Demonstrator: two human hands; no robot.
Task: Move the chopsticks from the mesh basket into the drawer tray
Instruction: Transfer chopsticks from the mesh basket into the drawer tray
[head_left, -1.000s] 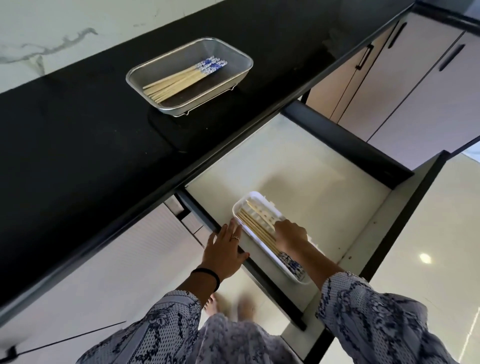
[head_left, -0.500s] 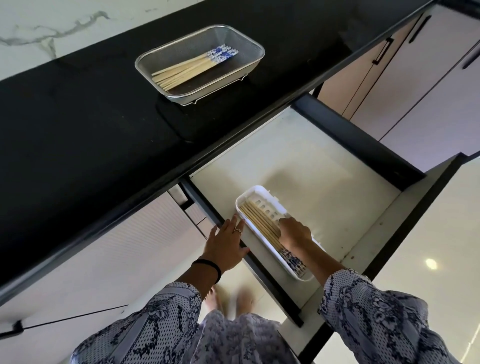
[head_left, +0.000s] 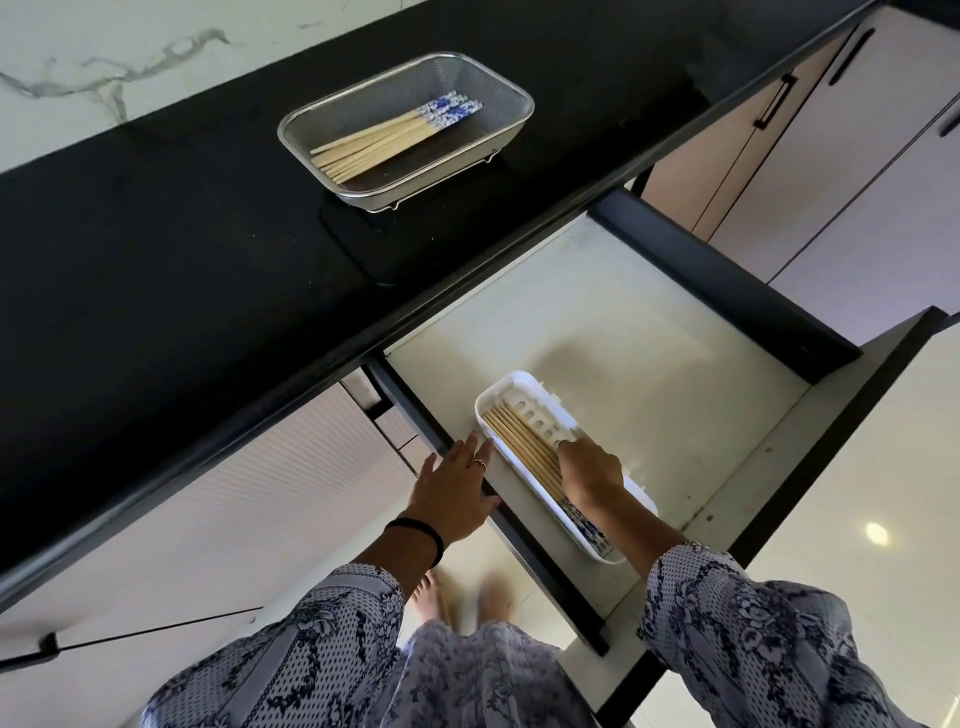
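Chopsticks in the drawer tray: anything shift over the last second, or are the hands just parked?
Little changed. The right hand stays on the chopsticks in the white tray; whether it grips them is unclear. The left hand still rests on the drawer's edge. The mesh basket keeps its chopsticks. Only the camera drifted.

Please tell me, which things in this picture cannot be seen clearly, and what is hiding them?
- Head view: whether the right hand has a grip on any chopsticks in the white tray; its own back covers the fingers.
- The middle of those tray chopsticks: covered by that hand.
- Exact number of chopsticks in the mesh basket: they overlap, too small.
- The feet: blurred.
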